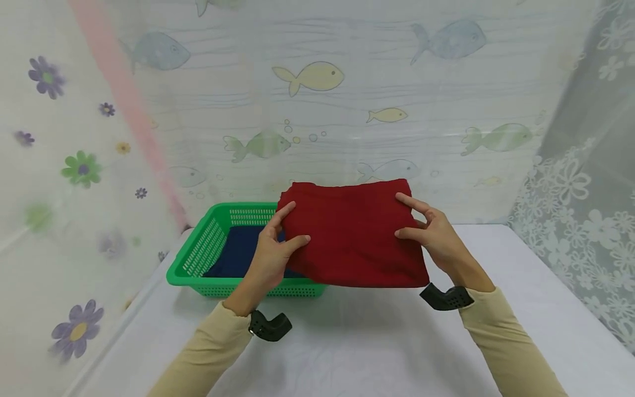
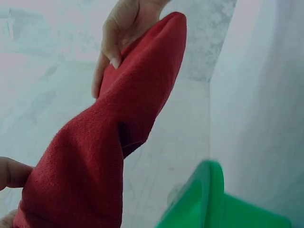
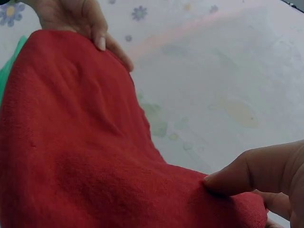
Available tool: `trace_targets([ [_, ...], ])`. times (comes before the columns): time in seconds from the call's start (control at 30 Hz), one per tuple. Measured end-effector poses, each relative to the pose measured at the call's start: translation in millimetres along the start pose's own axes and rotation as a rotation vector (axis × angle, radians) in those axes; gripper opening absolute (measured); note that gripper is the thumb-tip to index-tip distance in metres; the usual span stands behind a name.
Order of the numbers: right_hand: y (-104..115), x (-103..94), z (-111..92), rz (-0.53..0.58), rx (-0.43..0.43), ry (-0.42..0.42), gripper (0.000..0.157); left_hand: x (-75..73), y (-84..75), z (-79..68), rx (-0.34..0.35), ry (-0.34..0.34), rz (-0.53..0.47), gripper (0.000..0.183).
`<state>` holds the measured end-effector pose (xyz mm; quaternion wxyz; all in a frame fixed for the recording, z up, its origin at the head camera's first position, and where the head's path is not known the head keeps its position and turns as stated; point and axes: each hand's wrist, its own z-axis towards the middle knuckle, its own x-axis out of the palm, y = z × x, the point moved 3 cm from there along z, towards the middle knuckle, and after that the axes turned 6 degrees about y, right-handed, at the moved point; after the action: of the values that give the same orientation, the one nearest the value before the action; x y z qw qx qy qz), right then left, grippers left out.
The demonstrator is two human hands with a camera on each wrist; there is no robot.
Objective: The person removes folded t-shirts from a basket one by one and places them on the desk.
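A folded red cloth (image 1: 352,234), perhaps a garment, is held up above the table between both hands. My left hand (image 1: 272,251) pinches its left side, thumb and forefinger on the near face. At the opposite side my right hand (image 1: 436,237) grips the edge the same way, its other fingers hidden behind the fabric. In the left wrist view the red cloth (image 2: 95,137) sags in a fold at the middle. The right wrist view shows my right thumb (image 3: 247,171) pressing on the cloth's edge.
Behind the left hand stands a green plastic basket (image 1: 198,248) with a folded dark blue cloth (image 1: 235,253) inside. A white-covered table (image 1: 377,353) lies beneath. Curtains with fish (image 1: 317,76) and flowers (image 1: 81,168) hang at the back and sides.
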<state>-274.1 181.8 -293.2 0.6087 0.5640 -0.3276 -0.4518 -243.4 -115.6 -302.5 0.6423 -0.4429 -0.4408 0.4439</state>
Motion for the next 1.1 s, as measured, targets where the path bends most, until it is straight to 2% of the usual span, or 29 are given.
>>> trace_targets([
  [0.3, 4.6, -30.4, -19.0, -0.022, 0.033, -0.043, 0.073, 29.0, 10.2, 5.3, 0.008, 0.046, -0.068, 0.071],
  [0.67, 8.3, -67.5, -38.1, -0.015, 0.020, -0.056, 0.071, 60.5, 21.7, 14.6, -0.004, 0.114, -0.078, 0.074],
  [0.87, 3.7, -85.8, -46.3, 0.016, 0.024, -0.061, 0.068, 74.6, 31.3, 20.0, -0.008, 0.148, -0.052, 0.075],
  [1.1, -0.8, -102.0, -51.7, 0.029, 0.058, -0.072, 0.070, 88.5, 43.4, 26.5, -0.022, 0.149, 0.007, 0.075],
])
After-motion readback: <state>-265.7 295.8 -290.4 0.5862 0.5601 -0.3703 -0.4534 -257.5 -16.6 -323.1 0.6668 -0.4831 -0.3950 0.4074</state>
